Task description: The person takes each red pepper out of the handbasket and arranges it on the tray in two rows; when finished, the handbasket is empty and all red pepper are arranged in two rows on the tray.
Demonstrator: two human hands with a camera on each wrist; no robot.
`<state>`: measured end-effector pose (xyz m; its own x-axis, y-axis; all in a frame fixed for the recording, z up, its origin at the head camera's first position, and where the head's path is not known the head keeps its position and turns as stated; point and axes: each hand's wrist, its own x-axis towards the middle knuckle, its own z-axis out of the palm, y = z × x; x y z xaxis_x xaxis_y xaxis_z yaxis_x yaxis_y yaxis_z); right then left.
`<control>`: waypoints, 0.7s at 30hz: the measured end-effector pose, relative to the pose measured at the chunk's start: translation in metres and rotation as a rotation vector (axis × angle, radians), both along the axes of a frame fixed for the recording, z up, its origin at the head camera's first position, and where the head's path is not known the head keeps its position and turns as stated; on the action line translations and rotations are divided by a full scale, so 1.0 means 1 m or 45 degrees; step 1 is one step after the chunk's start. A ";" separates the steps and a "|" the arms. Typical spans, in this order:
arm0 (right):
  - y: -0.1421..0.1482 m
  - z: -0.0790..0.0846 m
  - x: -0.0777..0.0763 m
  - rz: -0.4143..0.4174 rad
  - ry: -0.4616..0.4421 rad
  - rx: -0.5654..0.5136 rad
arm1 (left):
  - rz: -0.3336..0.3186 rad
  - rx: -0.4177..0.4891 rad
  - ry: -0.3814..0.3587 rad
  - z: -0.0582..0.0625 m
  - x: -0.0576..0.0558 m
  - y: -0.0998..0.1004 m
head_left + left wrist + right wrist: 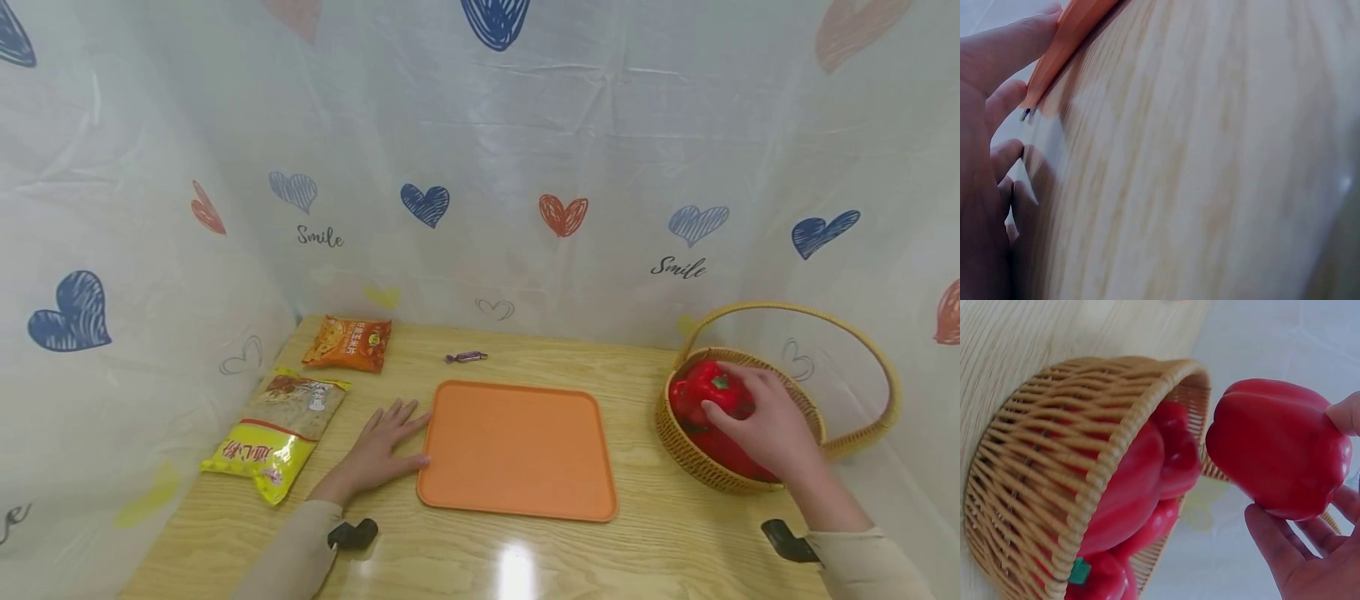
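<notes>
A red bell pepper (1279,450) is held between the thumb and fingers of my right hand (776,417). In the right wrist view it is lifted just clear of the wicker basket (697,462), where several more red peppers (1132,487) lie. From the head view, the held pepper overlaps the basket's opening. My left hand (382,450) lies with spread, straight fingers on the table, its thumb and forefinger touching the left edge of an orange tray (517,450). In the left wrist view those fingers meet the tray's rim (1069,47).
At the left lie a yellow-and-clear food bag (281,429) and an orange snack packet (348,343). A purple-wrapped candy (467,357) sits behind the tray. The basket's tall handle (892,392) leans out to the right. A heart-patterned curtain (480,125) encloses the wooden table (420,554).
</notes>
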<state>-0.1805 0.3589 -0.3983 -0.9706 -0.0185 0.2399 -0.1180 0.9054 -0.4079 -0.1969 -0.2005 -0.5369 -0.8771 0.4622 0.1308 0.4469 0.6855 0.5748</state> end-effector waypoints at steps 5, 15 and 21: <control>-0.008 0.000 0.000 0.048 0.028 -0.016 | 0.002 0.000 -0.004 0.000 0.000 0.000; -0.029 -0.001 -0.002 0.104 -0.014 -0.036 | 0.007 -0.003 -0.023 0.001 0.000 -0.001; -0.041 -0.002 -0.005 0.133 -0.034 -0.054 | 0.010 -0.004 -0.033 0.000 0.000 -0.001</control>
